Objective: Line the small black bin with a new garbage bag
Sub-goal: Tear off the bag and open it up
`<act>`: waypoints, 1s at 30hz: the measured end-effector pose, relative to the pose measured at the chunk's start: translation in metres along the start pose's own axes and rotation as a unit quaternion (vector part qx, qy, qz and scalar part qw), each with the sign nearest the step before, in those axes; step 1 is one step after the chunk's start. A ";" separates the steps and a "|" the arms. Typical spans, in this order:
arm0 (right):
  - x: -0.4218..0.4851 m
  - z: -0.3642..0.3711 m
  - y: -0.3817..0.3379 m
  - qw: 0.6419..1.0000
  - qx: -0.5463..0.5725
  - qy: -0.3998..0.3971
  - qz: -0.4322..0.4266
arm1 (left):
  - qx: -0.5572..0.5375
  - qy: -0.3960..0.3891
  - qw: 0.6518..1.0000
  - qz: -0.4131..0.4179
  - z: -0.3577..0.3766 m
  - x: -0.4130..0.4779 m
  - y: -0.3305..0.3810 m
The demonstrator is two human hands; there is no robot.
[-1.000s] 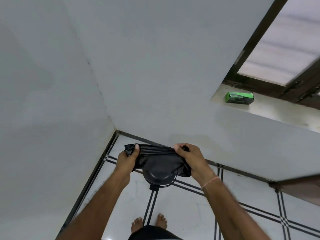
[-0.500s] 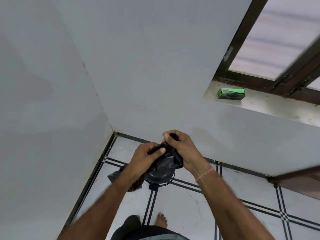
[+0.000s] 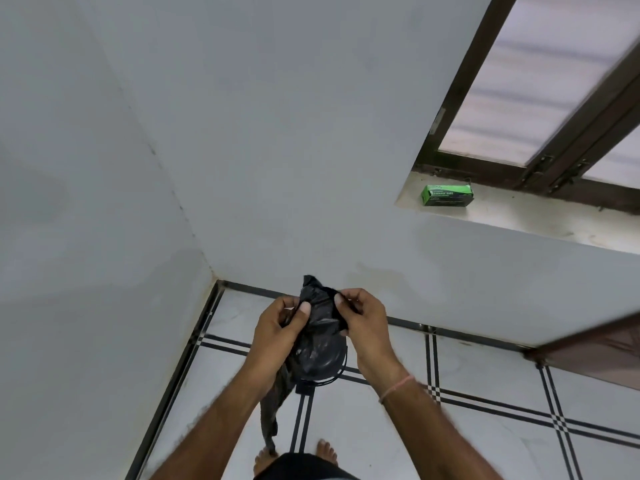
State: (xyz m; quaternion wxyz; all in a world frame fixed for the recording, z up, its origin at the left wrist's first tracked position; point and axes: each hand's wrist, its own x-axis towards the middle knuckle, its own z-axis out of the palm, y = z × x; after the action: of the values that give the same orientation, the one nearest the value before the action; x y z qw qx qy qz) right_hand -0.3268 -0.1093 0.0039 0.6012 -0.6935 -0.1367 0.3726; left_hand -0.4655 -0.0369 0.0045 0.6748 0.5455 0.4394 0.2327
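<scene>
The garbage bag (image 3: 317, 313) is a thin black film, crumpled and bunched, held up in the air between the two hands, directly above the small black bin (image 3: 325, 362), which stands on the tiled floor (image 3: 450, 427) in the corner of the room. Film of this kind should weigh almost nothing, have no stiffness at all, and tend to cling to itself, so the layers at the mouth are probably the hard part: they are best rubbed apart between thumb and finger at the very edge, not tugged, since a sharp pull could stretch or tear it. The left hand (image 3: 277, 330) pinches the bunch with its thumb pressed on the plastic and its fingers curled behind; the right hand (image 3: 363, 317) nips the upper edge between thumb and fingertips, so both are closed on the bag and close together. A peak of plastic stands up above the fingers, and a long loose tail (image 3: 270, 420) hangs under the left forearm toward the floor. Whether the mouth is already open cannot be told from here. The bin's round top shows dark beneath the bag, with a pedal at its front; it looks light and may shift if the bag is pressed in hard. A thread band (image 3: 396, 389) circles the right wrist, bare feet (image 3: 325, 452) stand below, and a green box (image 3: 447, 195) lies on the window sill (image 3: 519, 220), well apart.
</scene>
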 end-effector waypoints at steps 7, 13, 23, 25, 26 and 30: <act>-0.011 0.006 -0.003 0.998 0.049 -0.029 -0.009 | -0.036 0.030 0.999 0.006 0.001 0.009 0.015; -0.016 0.007 0.002 0.998 0.059 -0.028 0.028 | -0.126 -0.029 0.990 -0.063 -0.001 -0.003 0.015; -0.011 0.003 0.002 0.989 0.113 -0.002 0.090 | -0.146 -0.037 0.983 -0.109 -0.013 0.005 0.012; -0.009 0.001 0.002 0.986 0.130 -0.010 0.101 | -0.146 -0.032 0.982 -0.113 -0.010 0.004 0.012; -0.009 0.001 0.003 0.987 0.128 -0.010 0.099 | -0.148 -0.024 0.982 -0.113 -0.008 0.003 0.014; -0.018 0.005 0.010 0.964 -0.206 0.143 -0.083 | -0.155 0.028 0.983 -0.096 0.002 0.002 0.021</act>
State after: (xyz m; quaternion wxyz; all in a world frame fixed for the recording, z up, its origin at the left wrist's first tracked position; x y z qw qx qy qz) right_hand -0.3448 -0.1193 0.0006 0.4874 -0.8346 -0.1809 0.1822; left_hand -0.4595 -0.0296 0.0233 0.7578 0.3829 0.4669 0.2471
